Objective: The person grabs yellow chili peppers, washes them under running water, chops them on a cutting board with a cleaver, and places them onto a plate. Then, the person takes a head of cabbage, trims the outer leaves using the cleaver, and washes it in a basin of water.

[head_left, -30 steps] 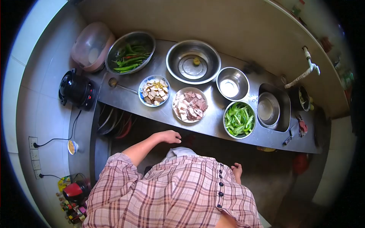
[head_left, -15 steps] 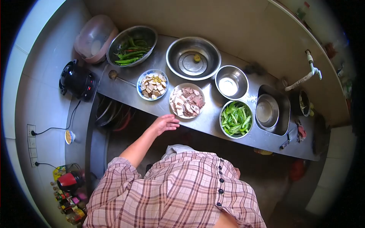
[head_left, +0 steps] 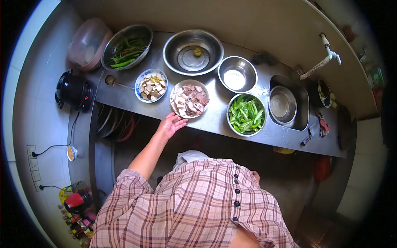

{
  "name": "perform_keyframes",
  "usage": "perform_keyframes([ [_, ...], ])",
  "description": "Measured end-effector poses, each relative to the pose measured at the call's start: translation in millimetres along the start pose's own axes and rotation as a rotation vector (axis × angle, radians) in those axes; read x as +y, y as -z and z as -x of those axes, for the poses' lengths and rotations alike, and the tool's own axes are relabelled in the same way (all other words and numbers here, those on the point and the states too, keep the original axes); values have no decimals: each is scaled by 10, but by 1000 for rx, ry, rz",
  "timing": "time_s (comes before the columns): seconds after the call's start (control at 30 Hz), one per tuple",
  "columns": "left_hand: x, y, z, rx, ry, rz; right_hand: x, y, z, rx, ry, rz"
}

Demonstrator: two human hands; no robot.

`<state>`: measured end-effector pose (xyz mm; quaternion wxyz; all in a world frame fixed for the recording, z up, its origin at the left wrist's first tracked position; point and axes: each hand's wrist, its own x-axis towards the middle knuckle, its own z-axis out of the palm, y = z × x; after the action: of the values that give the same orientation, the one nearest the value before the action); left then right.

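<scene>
My left hand [head_left: 171, 124] reaches to the front edge of the counter, fingers stretched out and apart. Its fingertips are at the near rim of a white plate [head_left: 190, 116] of sliced meat [head_left: 191, 100]; whether they press on it I cannot tell. Left of that plate stands a blue-and-white bowl [head_left: 139, 93] of cut tofu-like pieces [head_left: 152, 86] with yellow shreds on top. To the right is a metal bowl [head_left: 228, 120] full of sliced green peppers [head_left: 246, 114]. Only a sliver of my right hand [head_left: 257, 178] shows beside the shirt, its fingers hidden.
Behind stand a large metal basin [head_left: 167, 58] holding a small yellowish lump, a smaller metal bowl [head_left: 238, 74], and a bowl [head_left: 108, 62] of whole green peppers. A ladle [head_left: 110, 80] lies at left near a black cooker [head_left: 73, 90]. At right are a sink [head_left: 304, 105] and a knife [head_left: 306, 139].
My left hand has moved forward to the near rim of the meat plate. The whole view has shifted, so the counter appears further left and higher.
</scene>
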<state>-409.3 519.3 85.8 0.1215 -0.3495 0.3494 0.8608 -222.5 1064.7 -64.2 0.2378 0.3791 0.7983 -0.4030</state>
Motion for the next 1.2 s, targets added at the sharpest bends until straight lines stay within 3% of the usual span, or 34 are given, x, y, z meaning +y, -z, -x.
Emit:
perform_keyframes([
  [0.33,79,65,-45,130,-48,-16,296,-98,-143,5,-27,46],
  [0.57,293,169,-68,529,-351,-33,141,-119,-74,-35,-70,93],
  [0.7,411,176,-32,554,-395,-26,336,-228,-303,-43,11,71],
  [0.97,248,302,-80,460,-238,19,365,-235,-401,-50,121,163],
  [1.0,168,311,-115,426,-204,17,-453,-11,270,-39,66,110],
  [1.2,-91,165,4,325,42,90,-153,-144,120,-76,-59,-113],
])
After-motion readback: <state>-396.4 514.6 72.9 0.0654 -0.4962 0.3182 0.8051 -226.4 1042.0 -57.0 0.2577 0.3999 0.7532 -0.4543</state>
